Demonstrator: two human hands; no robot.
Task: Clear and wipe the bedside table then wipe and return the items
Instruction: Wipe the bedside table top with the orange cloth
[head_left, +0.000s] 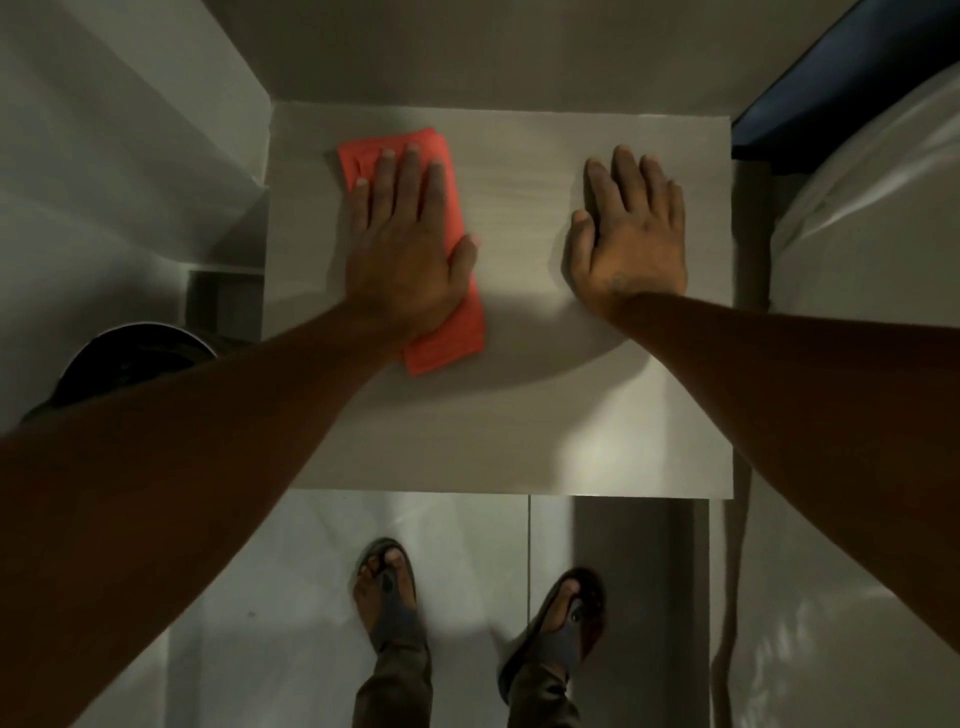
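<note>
The pale bedside table (519, 426) fills the middle of the view, its top bare of items. A folded red cloth (457, 332) lies on its left half. My left hand (405, 244) rests flat on the cloth with fingers spread, pressing it to the surface. My right hand (631, 239) lies flat and open on the bare tabletop to the right, holding nothing.
A bed with white bedding (872, 249) stands right of the table, a dark headboard (841, 78) behind it. White walls enclose the back and left. A dark round bin (130, 358) sits on the floor at the left. My sandalled feet (395, 597) stand on pale tiles.
</note>
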